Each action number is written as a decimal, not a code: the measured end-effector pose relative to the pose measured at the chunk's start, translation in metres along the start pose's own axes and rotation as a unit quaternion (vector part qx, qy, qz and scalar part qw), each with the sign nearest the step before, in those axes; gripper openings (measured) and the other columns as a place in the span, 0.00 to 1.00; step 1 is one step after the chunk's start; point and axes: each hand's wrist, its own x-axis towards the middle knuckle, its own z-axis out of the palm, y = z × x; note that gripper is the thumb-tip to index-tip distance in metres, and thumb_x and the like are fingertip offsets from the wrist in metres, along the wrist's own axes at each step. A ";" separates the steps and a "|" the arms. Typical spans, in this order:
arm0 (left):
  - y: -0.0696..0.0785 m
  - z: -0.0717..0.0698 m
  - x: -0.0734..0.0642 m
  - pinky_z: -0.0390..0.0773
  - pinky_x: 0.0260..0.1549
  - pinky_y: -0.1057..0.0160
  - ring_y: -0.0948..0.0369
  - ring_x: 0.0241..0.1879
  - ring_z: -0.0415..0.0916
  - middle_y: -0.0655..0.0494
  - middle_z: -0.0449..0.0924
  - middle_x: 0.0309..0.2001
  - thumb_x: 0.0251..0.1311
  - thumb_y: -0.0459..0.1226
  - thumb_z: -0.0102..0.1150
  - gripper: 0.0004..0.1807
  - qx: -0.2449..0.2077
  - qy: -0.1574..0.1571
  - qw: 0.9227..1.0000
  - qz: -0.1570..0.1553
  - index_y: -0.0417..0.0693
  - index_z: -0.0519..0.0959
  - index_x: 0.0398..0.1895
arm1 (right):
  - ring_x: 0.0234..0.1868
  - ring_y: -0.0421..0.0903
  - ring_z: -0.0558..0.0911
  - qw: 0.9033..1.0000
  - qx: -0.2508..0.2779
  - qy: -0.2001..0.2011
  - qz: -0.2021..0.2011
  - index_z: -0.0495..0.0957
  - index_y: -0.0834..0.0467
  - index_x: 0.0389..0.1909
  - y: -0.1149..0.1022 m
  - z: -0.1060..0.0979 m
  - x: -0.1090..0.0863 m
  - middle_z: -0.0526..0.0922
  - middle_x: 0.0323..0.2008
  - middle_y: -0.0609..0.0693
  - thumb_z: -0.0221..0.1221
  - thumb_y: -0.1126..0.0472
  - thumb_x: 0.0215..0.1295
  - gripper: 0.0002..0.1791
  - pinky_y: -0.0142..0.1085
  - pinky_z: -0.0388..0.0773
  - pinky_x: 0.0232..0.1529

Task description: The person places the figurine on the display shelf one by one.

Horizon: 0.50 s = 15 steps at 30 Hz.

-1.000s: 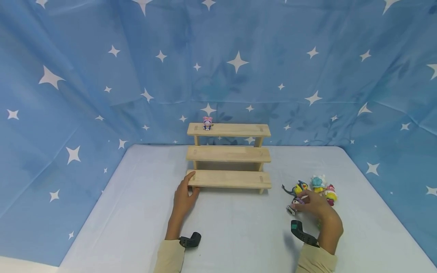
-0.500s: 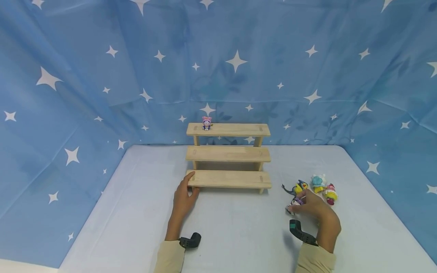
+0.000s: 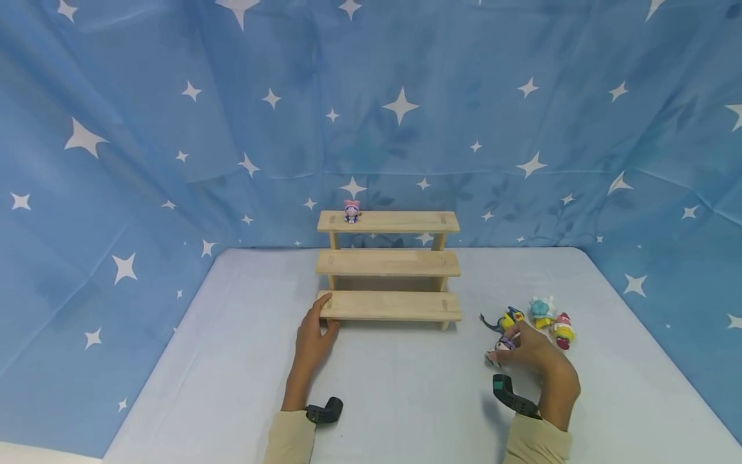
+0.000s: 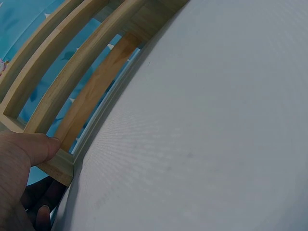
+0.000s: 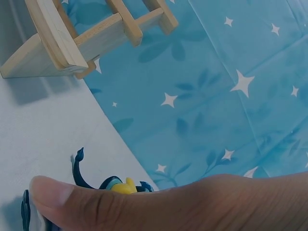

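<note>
My left hand [image 3: 313, 338] holds the left end of the lowest step of a three-tier wooden display shelf [image 3: 391, 306]. In the left wrist view its thumb [image 4: 43, 147] lies against the shelf's end, the other fingers behind it. To the right, my right hand [image 3: 539, 357] pinches a small figurine [image 3: 503, 345] with a purple-and-white head, low over the white table. The hand hides much of that figurine. Right behind it lies a blue-and-yellow figurine [image 3: 512, 318] with a long dark tail, whose tail [image 5: 79, 166] shows beyond the thumb in the right wrist view.
A pink-eared figurine [image 3: 351, 211] sits at the left of the top step. Beyond my right hand lie a teal-and-white figurine [image 3: 542, 311] and a red-and-yellow one [image 3: 563, 331]. A blue star-patterned curtain [image 3: 400, 142] stands behind and beside the white table [image 3: 406, 386].
The pinched figurine has turned slightly between my right fingers, its base less visible now. My left hand stays on the shelf's end.
</note>
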 end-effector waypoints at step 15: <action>0.000 0.001 -0.002 0.66 0.65 0.42 0.44 0.69 0.64 0.41 0.69 0.68 0.59 0.32 0.60 0.34 -0.010 0.000 1.000 0.001 0.55 0.66 0.69 | 0.48 0.59 0.71 1.000 0.002 -0.001 -0.001 0.67 0.61 0.51 0.002 0.001 0.001 0.74 0.46 0.61 0.71 0.41 0.49 0.38 0.46 0.69 0.38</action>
